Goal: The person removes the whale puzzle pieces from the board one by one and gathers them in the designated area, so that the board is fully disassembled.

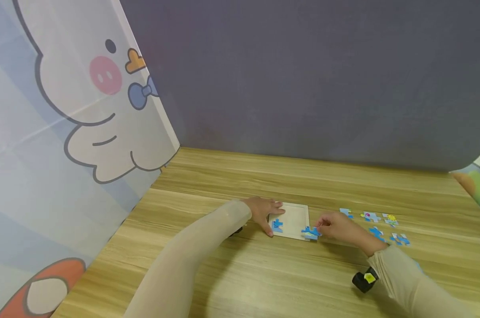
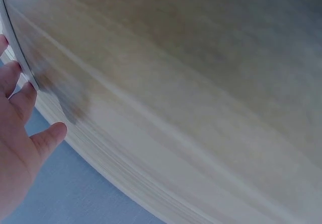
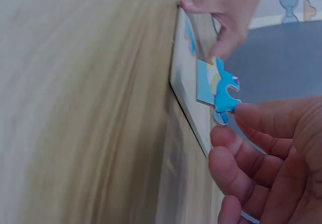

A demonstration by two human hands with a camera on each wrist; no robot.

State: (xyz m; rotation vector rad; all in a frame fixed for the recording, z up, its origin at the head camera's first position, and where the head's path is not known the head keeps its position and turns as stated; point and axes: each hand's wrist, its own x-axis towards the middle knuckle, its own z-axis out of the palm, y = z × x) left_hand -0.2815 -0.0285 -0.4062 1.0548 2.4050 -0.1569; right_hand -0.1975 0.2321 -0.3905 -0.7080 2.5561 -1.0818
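Note:
A shallow square wooden puzzle tray (image 1: 293,204) lies on the table, with one blue puzzle piece (image 1: 277,226) set in its near-left corner. My left hand (image 1: 260,213) rests spread across the tray's left side, the thumb at its near edge and the fingers over its inner face. Between thumb and fingertips, my right hand (image 1: 337,227) pinches a second puzzle piece (image 3: 219,87), blue with pale and yellow print. That piece is over the tray's near-right corner, tilted in the right wrist view. Whether it touches the tray, I cannot tell.
Right of the tray lie several loose puzzle pieces, among them one with a yellow sun (image 1: 391,218), one with a pink swirl (image 1: 370,216) and a blue one (image 1: 377,233). A dark grey panel (image 1: 303,88) stands behind the wooden table (image 1: 264,274).

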